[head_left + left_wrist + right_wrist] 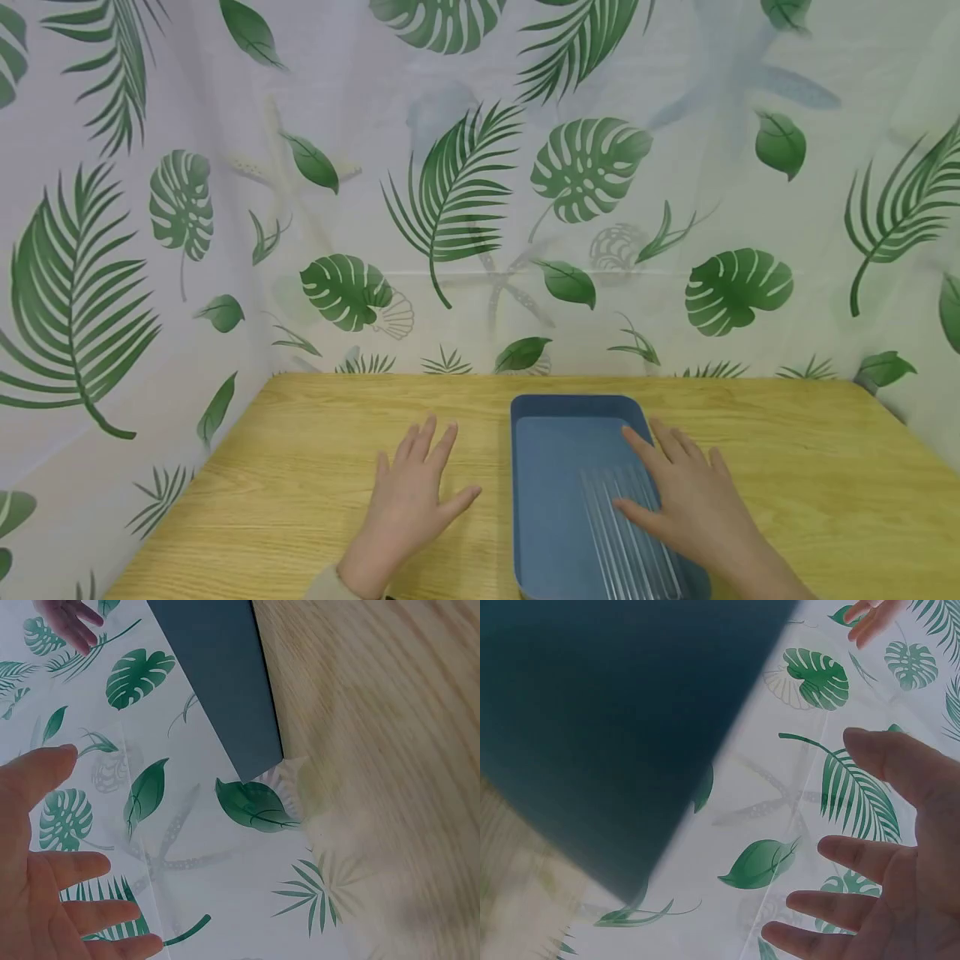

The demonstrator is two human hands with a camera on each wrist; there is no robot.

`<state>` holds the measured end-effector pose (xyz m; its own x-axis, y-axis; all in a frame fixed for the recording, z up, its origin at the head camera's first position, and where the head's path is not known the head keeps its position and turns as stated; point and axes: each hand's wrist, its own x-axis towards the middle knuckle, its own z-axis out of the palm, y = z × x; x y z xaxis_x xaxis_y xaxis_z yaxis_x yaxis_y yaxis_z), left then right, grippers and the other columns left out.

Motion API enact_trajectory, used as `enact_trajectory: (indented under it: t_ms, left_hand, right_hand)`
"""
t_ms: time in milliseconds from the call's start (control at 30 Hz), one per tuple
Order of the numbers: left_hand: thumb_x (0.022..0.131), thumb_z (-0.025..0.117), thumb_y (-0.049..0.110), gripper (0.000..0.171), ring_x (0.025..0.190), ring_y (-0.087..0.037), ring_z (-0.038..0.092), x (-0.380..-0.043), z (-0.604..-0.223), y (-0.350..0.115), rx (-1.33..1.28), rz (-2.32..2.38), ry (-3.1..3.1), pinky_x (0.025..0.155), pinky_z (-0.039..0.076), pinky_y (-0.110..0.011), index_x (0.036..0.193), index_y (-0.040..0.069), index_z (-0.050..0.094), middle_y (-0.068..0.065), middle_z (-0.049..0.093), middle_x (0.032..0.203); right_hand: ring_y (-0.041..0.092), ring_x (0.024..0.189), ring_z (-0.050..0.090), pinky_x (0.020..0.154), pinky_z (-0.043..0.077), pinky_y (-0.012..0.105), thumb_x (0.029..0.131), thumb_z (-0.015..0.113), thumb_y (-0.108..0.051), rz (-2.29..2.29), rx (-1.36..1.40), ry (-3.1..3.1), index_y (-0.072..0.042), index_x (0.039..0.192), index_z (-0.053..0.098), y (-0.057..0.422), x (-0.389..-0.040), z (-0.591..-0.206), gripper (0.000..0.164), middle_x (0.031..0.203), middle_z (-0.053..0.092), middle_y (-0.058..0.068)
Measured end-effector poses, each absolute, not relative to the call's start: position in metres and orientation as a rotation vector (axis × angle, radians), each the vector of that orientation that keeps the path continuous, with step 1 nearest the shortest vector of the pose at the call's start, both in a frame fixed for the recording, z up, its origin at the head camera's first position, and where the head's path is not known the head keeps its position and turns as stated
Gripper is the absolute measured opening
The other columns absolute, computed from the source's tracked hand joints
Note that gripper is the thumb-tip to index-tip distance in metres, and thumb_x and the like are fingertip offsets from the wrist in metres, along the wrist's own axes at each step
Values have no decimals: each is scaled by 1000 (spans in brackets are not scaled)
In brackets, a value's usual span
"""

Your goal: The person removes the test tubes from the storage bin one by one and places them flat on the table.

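Note:
A blue rectangular tray (551, 500) lies lengthwise on the table, right of the middle in the head view. Several clear, thin rods or tubes (626, 542) lie side by side in its near right part. My right hand (693, 496), fingers spread, is over the tray's right rim and overlaps the rods in this view; it grips nothing. To the left of the tray, my left hand (408, 504) is held with its fingers apart and nothing in it. Both wrist views show the tray's outer wall (225, 682) beside straight, spread fingers (859, 855).
The wood-grain table (300, 467) extends on both sides of the tray. A white cloth printed with green leaves (465, 325) hangs along the table's back edge and down the left and right sides.

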<state>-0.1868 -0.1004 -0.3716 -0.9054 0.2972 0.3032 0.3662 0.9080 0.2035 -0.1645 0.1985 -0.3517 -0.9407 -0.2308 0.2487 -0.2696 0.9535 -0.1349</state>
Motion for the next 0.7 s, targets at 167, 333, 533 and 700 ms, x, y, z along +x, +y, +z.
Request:
enact_trajectory:
  t_ms: [167, 333, 533, 700]
  left_hand:
    - [80, 57, 49, 65, 116, -35, 39, -188, -373, -100, -539, -392, -2750, 86, 34, -58, 129, 8, 45, -16, 39, 132]
    - [81, 59, 44, 62, 109, -35, 46, -190, -373, -99, -555, -449, -2751, 83, 41, -49, 128, 5, 45, -17, 43, 129]
    - [81, 60, 43, 60, 105, -31, 51, -190, -374, -99, -559, -447, -2749, 79, 45, -43, 125, 4, 48, -15, 50, 122]
    - [81, 60, 41, 57, 101, -30, 53, -188, -374, -98, -560, -483, -2756, 76, 47, -42, 123, 4, 50, -14, 54, 117]
  right_hand:
    - [43, 101, 49, 80, 31, 64, 69, 72, -40, 286, 403, -2834, -6, 127, 48, 199, -165, -351, 71, 121, 46, 26]
    - [42, 96, 52, 77, 41, 55, 68, 73, -33, 342, 438, -2782, -2, 121, 52, 200, -166, -351, 65, 116, 50, 26]
    - [39, 96, 52, 74, 45, 50, 71, 72, -31, 428, 425, -2792, 0, 118, 53, 203, -166, -349, 59, 110, 54, 22]
    - [39, 98, 51, 75, 44, 50, 74, 70, -30, 530, 412, -2837, 1, 116, 54, 207, -167, -348, 55, 110, 55, 22]
